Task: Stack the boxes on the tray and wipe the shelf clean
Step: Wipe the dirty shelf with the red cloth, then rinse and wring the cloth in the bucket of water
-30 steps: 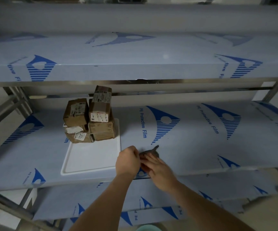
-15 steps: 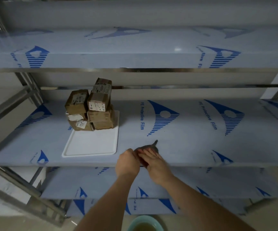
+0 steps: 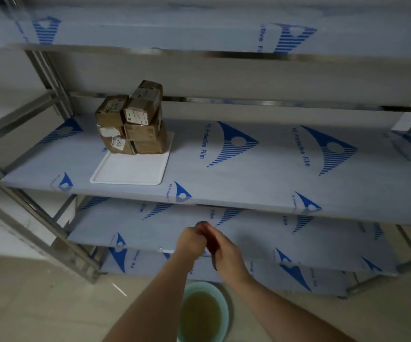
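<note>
Boxes stacked on the tray, shelf bare beside them

Brown cardboard boxes [image 3: 133, 124] with white labels sit piled at the far end of a white tray [image 3: 128, 169], which lies flat on the left of the film-covered shelf [image 3: 261, 174].

My left hand [image 3: 191, 239] bare, no glove, no ring seen. My right hand [image 3: 226, 253] bare too. Both forearms uncovered to lower frame edge, no sleeves, no watch.
</note>
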